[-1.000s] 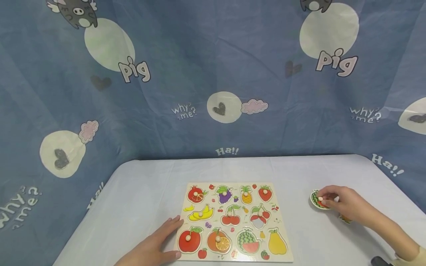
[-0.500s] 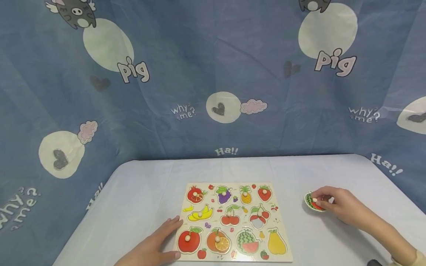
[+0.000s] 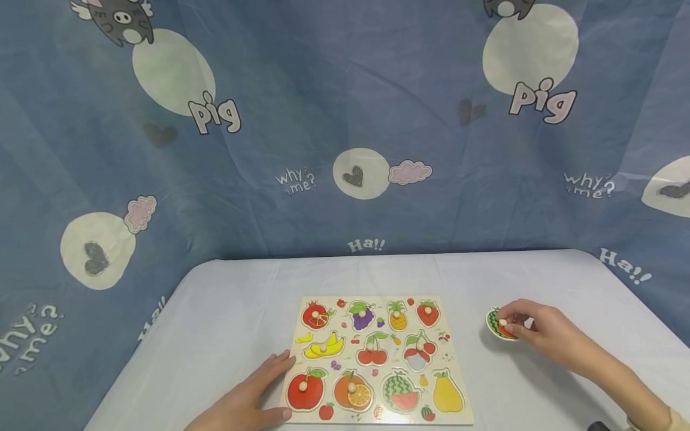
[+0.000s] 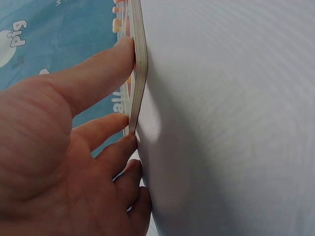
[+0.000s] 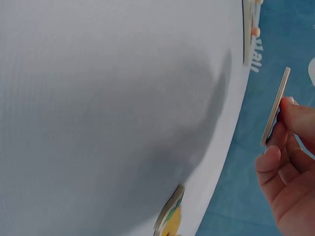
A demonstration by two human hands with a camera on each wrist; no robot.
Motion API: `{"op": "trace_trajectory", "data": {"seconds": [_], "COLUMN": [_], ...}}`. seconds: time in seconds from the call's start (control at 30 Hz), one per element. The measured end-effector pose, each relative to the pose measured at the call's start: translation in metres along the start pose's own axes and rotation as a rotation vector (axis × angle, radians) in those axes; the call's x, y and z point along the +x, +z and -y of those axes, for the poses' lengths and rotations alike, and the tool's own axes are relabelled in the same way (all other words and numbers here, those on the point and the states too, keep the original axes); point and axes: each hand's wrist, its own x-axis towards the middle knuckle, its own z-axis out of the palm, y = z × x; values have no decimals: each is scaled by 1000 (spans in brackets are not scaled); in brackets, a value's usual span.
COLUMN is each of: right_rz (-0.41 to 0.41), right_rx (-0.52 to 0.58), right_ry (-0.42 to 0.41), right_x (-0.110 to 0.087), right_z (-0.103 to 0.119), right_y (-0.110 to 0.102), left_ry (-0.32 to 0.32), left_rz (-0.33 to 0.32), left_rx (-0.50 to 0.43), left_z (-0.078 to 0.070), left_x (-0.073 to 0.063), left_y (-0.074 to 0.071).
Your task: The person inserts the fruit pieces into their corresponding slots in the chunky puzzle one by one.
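Note:
My right hand [image 3: 544,329] pinches a watermelon puzzle piece [image 3: 493,324] by its small round knob. The right wrist view shows this watermelon piece [image 5: 275,108] edge-on, raised off the table. My left hand [image 3: 245,395] lies at the left side of a wooden fruit puzzle board [image 3: 377,374]. In the left wrist view, the thumb of my left hand [image 4: 74,123] touches the board's edge [image 4: 141,54], and its fingertips rest along the same side. Knobbed pieces sit in most of the board's shapes. The watermelon recess [image 3: 401,392] and the pear recess [image 3: 448,392] show printed pictures without knobs.
A yellow puzzle piece with a green leaf [image 5: 172,219] lies on the white tabletop in the right wrist view; my right hand and arm hide it in the head view. Behind the table [image 3: 253,287] hangs a blue printed cloth [image 3: 302,120].
My right hand has moved left toward the board, carrying the watermelon piece. The other piece, partly seen under the hand earlier, is now hidden in the head view. My left hand has stayed put.

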Motion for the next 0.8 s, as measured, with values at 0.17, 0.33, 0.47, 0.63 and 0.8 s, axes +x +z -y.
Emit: {"op": "trace_trajectory", "data": {"seconds": [0.17, 0.33, 0.47, 0.63, 0.8], "right_rz": [10, -21, -40, -44, -35], "right_rx": [16, 12, 26, 52, 62], "right_ry": [-9, -68, -97, -125, -164], "right_x": [1, 1, 0, -2, -3], "right_z": [7, 11, 15, 20, 26], "right_y": [3, 8, 12, 17, 20], "left_ry": [-4, 0, 5, 3, -1], "left_rz": [1, 3, -2, -3, -8], "left_rx": [-4, -7, -9, -9, -6], "left_z": [-1, -1, -1, 0, 0], "left_x": [-1, -1, -1, -1, -1], "left_y": [0, -1, -1, -1, 0]}}
